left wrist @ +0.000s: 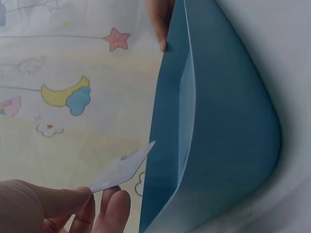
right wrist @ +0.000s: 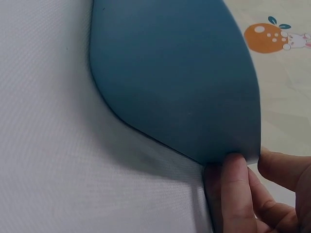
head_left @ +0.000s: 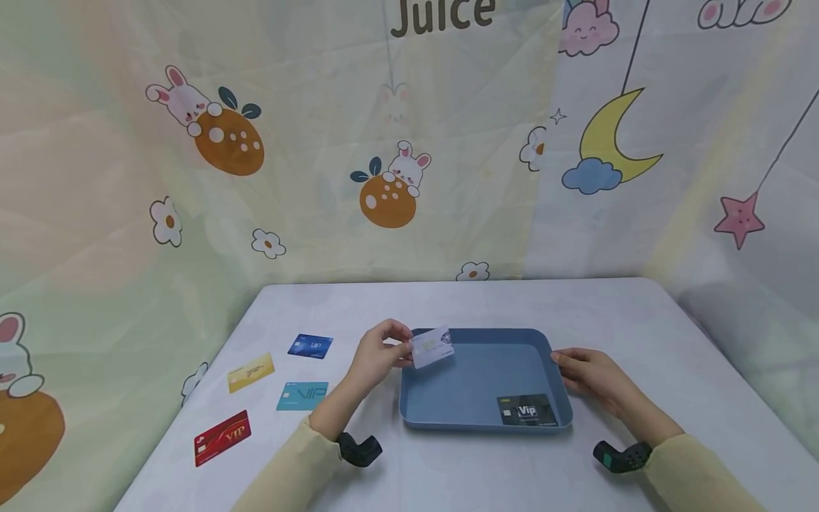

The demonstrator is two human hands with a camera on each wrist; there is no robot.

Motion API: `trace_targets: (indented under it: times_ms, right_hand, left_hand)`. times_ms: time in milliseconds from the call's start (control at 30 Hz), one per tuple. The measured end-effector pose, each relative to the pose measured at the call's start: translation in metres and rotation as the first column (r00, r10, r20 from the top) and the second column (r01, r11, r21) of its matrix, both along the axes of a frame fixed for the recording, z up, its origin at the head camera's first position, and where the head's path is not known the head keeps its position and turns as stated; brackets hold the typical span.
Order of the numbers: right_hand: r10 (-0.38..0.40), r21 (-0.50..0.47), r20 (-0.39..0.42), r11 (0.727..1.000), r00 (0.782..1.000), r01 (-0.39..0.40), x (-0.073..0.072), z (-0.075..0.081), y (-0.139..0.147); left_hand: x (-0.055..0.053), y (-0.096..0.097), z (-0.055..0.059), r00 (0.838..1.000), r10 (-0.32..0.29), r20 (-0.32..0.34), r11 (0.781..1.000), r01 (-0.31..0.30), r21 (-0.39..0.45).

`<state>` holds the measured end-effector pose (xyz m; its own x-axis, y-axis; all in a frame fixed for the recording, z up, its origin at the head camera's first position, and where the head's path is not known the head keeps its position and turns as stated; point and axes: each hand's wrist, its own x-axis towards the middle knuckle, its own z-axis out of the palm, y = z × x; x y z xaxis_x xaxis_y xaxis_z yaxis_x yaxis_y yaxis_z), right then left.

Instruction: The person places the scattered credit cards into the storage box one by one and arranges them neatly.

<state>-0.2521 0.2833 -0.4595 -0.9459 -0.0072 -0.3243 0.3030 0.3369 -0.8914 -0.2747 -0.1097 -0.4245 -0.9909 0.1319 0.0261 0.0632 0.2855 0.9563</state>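
Note:
My left hand (head_left: 382,350) pinches a white card (head_left: 432,347) between thumb and fingers, above the left end of a blue tray (head_left: 461,429). In the left wrist view the card (left wrist: 124,170) is tilted, apart from the tray wall (left wrist: 228,111). At the tray's right side my right hand (head_left: 591,377) grips the rim; in the right wrist view its thumb is at the rim and its fingers (right wrist: 236,194) press the outer wall. A black VIP card (head_left: 517,411) lies in the tray's front right corner.
Left of the tray, on the white table (head_left: 448,469), lie a blue card (head_left: 310,346), a yellow card (head_left: 251,372), a teal card (head_left: 297,396) and a red card (head_left: 222,438). A printed curtain (head_left: 307,178) hangs behind the table.

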Motion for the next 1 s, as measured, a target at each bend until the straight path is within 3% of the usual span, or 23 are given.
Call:
trace_targets:
  times_ms: [367,1000]
  right_hand:
    - [0.003,0.009,-0.01,1.0,1.0,-0.002,0.002,0.002,-0.001]
    - [-0.012,0.019,0.008,1.0,1.0,0.012,0.002,0.002,-0.001]
  left_hand:
    - [0.007,0.018,-0.003,0.993,-0.098,-0.062,0.995,0.096,-0.023]
    - [0.013,0.042,-0.005,0.983,-0.167,-0.076,0.986,0.166,-0.021]
